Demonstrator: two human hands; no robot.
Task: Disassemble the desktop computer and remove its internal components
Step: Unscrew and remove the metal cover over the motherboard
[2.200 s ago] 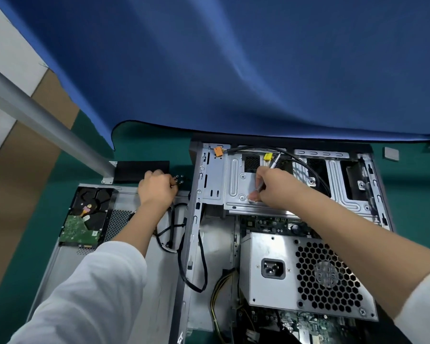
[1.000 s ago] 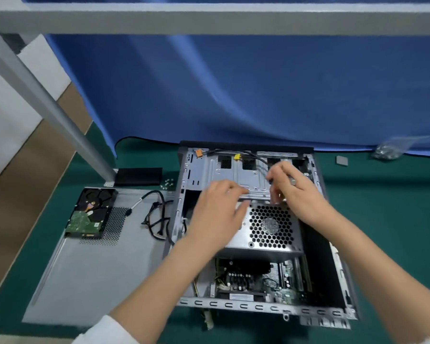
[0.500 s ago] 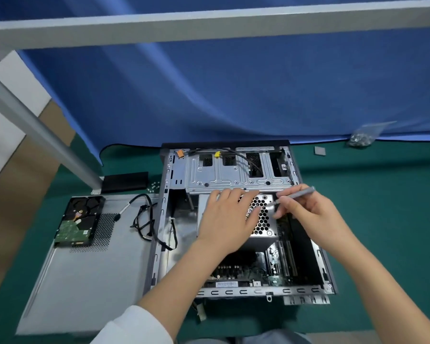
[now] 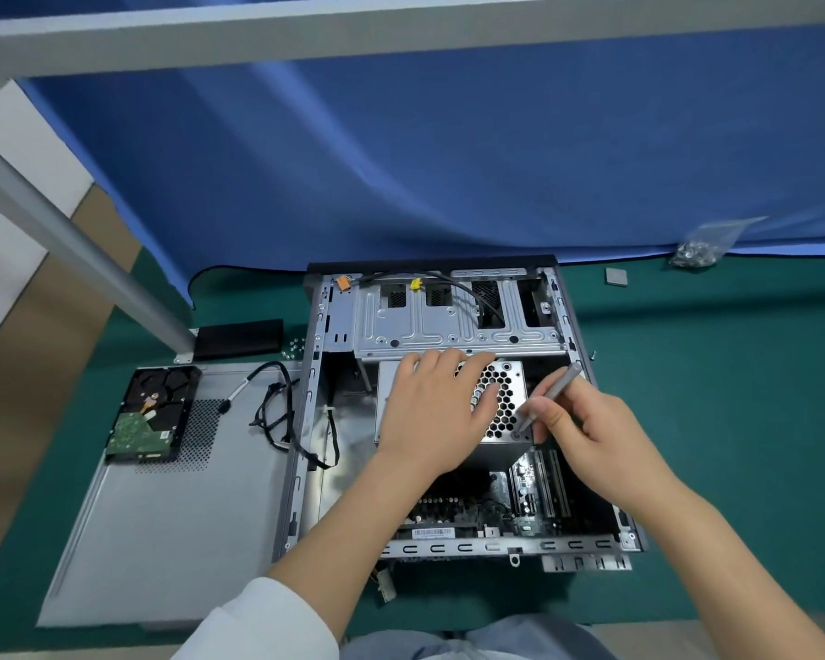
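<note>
The open case point(image 4: 448, 421) lies at frame centre on the green surface point(image 4: 734, 421). The left hand point(image 4: 437, 412) rests flat, fingers straight, on the power supply point(image 4: 501, 402) inside. The right hand point(image 4: 587, 431) has its grip clamped on a screwdriver point(image 4: 551, 393), tip at the supply's lower right corner. At left, a hard drive point(image 4: 151, 414) sits on the side panel point(image 4: 163, 516).
</note>
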